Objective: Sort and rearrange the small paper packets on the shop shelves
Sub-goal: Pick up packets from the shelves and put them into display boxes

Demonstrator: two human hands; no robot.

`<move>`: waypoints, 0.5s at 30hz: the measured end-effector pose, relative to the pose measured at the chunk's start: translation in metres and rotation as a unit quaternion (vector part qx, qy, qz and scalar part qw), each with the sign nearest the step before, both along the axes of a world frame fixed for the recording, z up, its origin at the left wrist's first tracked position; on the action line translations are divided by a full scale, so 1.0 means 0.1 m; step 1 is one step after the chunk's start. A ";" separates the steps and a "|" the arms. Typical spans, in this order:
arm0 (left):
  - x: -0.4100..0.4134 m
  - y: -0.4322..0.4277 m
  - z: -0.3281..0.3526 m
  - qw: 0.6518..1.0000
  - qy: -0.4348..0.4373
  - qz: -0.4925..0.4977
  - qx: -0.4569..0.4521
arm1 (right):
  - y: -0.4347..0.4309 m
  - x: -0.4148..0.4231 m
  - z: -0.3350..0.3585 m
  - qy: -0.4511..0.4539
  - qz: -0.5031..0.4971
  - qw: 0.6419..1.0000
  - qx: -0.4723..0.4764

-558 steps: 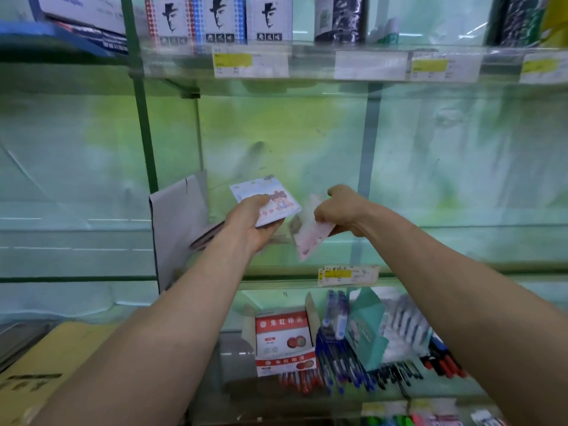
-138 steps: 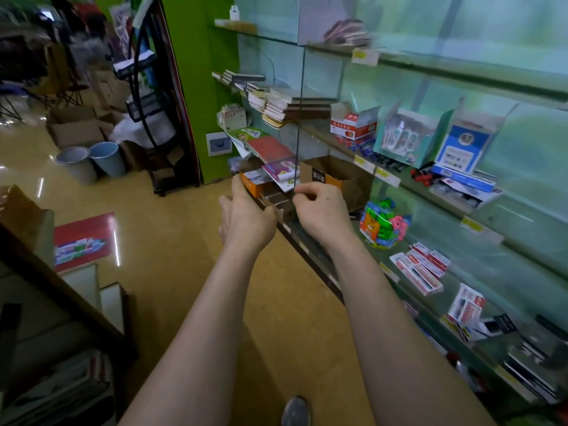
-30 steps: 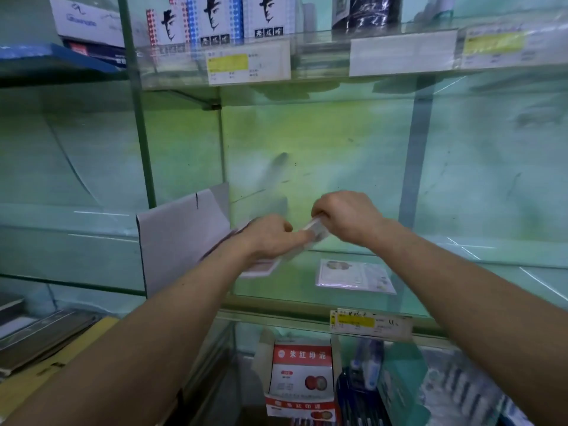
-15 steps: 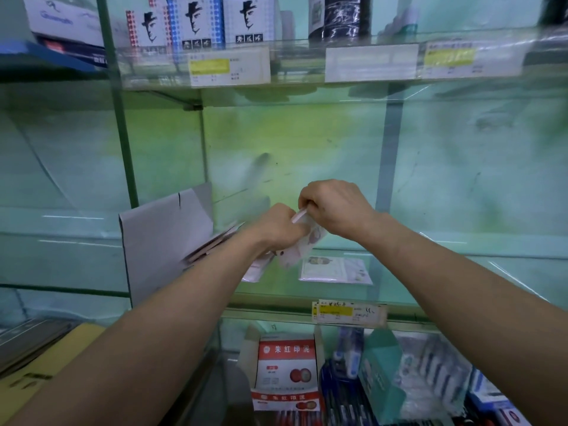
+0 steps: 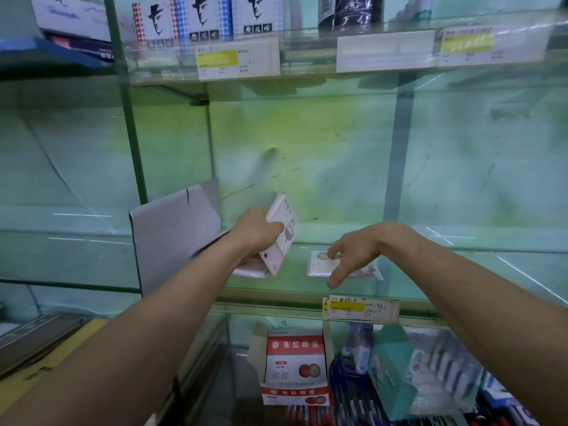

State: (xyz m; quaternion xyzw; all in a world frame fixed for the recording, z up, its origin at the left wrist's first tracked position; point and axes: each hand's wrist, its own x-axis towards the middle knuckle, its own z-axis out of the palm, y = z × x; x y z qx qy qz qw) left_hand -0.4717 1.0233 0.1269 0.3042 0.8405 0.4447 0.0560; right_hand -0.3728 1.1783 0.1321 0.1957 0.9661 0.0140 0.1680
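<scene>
My left hand (image 5: 258, 232) grips a stack of small white paper packets (image 5: 281, 235) with a cartoon print, held on edge above the glass shelf (image 5: 461, 272). To its right, flat packets (image 5: 319, 265) lie on that shelf. My right hand (image 5: 353, 253) hovers over them with fingers spread downward, fingertips touching the top packet. Part of the flat pile is hidden under my right hand.
A grey card divider (image 5: 172, 235) stands at the left of the shelf. A price label (image 5: 359, 307) hangs on the shelf edge. Below are a red ink-pad box (image 5: 295, 364), pens (image 5: 353, 404) and a teal box (image 5: 390, 370). Boxes (image 5: 199, 20) line the upper shelf.
My right hand has come away from the stack in my left hand and dropped to the flat packets on the shelf, fingers now spread. My left hand tilted its stack upright.
</scene>
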 end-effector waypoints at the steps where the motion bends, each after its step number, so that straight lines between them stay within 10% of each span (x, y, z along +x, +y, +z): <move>1: -0.01 0.00 -0.01 1.000 -0.003 0.001 -0.001 | 0.03 -0.01 -0.01 -0.002 -0.003 1.000 -0.005; 10: -0.03 -0.04 -0.05 1.000 -0.008 -0.006 0.006 | 0.11 -0.11 -0.05 0.089 -0.043 0.994 -0.054; 15: 0.01 -0.09 -0.02 1.000 -0.027 -0.012 0.002 | -0.06 -0.10 0.00 -0.036 -0.040 0.998 0.040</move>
